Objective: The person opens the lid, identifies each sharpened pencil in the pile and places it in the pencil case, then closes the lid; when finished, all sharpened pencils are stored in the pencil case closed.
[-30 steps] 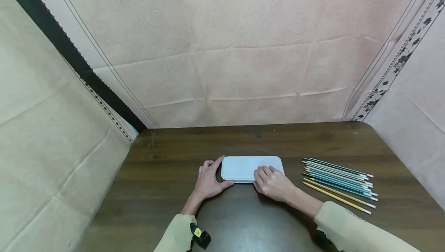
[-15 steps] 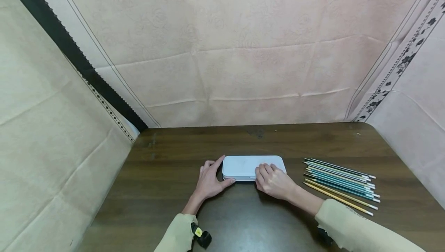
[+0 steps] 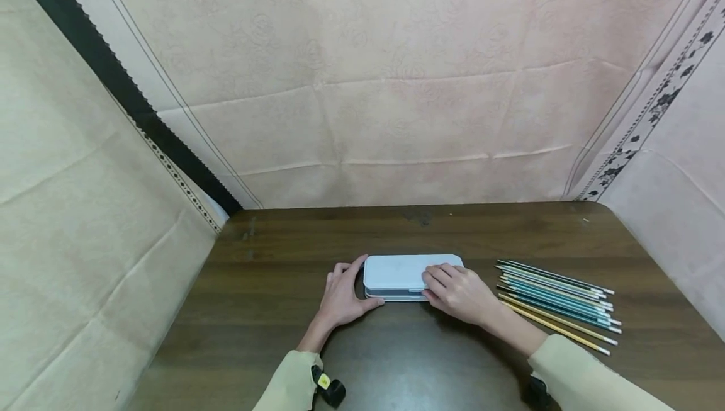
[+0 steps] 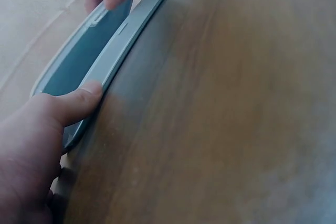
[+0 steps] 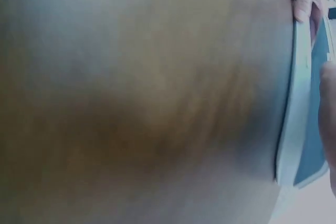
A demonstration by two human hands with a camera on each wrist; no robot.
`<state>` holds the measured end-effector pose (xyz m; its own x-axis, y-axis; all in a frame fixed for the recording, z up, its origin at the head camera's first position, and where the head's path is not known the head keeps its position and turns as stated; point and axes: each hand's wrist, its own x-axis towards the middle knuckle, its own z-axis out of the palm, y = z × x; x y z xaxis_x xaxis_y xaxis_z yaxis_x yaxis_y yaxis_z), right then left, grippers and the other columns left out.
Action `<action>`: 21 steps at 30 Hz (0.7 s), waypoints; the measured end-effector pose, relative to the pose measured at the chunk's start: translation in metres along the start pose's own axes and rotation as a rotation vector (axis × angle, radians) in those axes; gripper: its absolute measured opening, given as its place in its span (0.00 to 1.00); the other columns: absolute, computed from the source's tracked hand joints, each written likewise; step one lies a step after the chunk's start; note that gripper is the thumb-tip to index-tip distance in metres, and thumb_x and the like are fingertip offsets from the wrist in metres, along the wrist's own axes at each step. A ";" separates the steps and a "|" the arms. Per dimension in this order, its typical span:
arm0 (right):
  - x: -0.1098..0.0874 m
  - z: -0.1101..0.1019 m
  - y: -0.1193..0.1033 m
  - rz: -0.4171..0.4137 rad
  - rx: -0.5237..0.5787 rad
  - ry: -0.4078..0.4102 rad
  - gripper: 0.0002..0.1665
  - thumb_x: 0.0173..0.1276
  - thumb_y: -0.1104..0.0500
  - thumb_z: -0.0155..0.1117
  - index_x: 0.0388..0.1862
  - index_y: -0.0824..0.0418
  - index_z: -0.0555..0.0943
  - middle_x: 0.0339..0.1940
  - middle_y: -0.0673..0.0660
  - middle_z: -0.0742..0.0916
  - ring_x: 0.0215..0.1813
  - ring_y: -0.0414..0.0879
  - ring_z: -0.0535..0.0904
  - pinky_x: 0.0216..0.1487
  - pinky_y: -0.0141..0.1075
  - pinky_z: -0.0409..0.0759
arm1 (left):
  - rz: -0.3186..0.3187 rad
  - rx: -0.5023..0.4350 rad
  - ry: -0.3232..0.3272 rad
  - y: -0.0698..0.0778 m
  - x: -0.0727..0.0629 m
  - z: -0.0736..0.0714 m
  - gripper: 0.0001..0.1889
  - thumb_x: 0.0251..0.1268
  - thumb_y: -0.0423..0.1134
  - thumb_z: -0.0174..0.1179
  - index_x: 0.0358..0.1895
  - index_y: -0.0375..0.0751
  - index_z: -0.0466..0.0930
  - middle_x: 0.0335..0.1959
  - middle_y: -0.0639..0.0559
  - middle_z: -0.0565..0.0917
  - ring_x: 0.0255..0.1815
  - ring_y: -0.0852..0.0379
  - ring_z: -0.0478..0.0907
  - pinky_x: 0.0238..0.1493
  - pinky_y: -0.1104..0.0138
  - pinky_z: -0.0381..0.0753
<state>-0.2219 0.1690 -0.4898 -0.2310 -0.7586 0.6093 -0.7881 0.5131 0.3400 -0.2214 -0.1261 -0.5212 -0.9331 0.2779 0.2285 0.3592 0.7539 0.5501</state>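
A white flat pencil case lies on the table, its lid raised slightly at the front so a dark gap shows. My left hand grips the case's left end, thumb on the front edge of the base. With curled fingers my right hand pinches the lid's front edge right of centre. In the left wrist view, the blue-grey inside of the lid shows above the pale base. The right wrist view catches only part of the right hand; the inside of the case is mostly hidden.
Several pencils, dark, teal and yellow with pale ends, lie side by side to the right of the case, close to the right forearm. The brown wooden table ends at cloth hangings behind and on both sides.
The lid's front edge has lifted, opening a dark gap that was not there before. The right hand has shifted slightly right and now pinches the lid; the left hand stays on the left end.
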 end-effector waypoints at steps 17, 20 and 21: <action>-0.002 -0.029 0.046 0.353 0.389 0.086 0.13 0.58 0.67 0.72 0.43 0.65 0.86 0.39 0.57 0.88 0.39 0.48 0.83 0.33 0.43 0.82 | -0.016 -0.015 -0.004 -0.001 -0.002 0.000 0.48 0.49 0.62 0.75 0.72 0.46 0.68 0.62 0.49 0.77 0.58 0.47 0.65 0.55 0.52 0.64; -0.001 -0.029 0.052 0.467 0.481 0.107 0.16 0.56 0.72 0.74 0.44 0.65 0.86 0.40 0.58 0.88 0.38 0.47 0.84 0.35 0.44 0.82 | -0.004 -0.002 -0.004 -0.002 -0.002 0.000 0.48 0.49 0.63 0.74 0.73 0.46 0.67 0.63 0.49 0.77 0.58 0.47 0.65 0.55 0.51 0.64; -0.001 -0.029 0.054 0.508 0.510 0.111 0.16 0.57 0.73 0.73 0.45 0.65 0.86 0.40 0.58 0.88 0.38 0.47 0.84 0.36 0.44 0.82 | 0.001 0.001 -0.004 -0.002 -0.002 0.000 0.48 0.49 0.63 0.74 0.73 0.46 0.67 0.63 0.50 0.77 0.58 0.48 0.65 0.55 0.51 0.64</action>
<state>-0.2471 0.2093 -0.4513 -0.6012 -0.4176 0.6813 -0.7732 0.5196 -0.3637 -0.2206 -0.1276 -0.5227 -0.9328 0.2806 0.2260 0.3599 0.7544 0.5489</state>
